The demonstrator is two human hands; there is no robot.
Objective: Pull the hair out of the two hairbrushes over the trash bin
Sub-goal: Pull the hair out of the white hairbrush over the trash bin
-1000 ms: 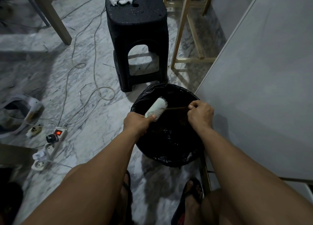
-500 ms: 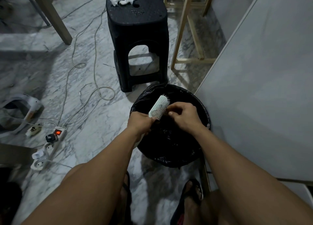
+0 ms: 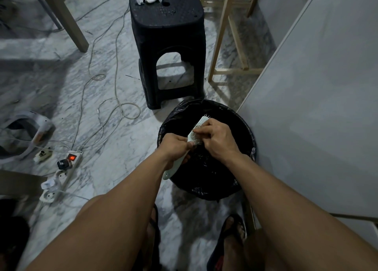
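Pale green plastic, the brush (image 3: 196,128) sits tilted over the bin (image 3: 243,127), which is lined with a black bag. Our left hand (image 3: 175,146) is clamped round its handle; our right hand (image 3: 217,140) curls over the bristles, fingertips pinching into them. Behind the bin stands a black stool (image 3: 167,46) on the marble floor (image 3: 114,144).

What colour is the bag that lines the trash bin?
Black, a glossy black bag, seen in the head view.
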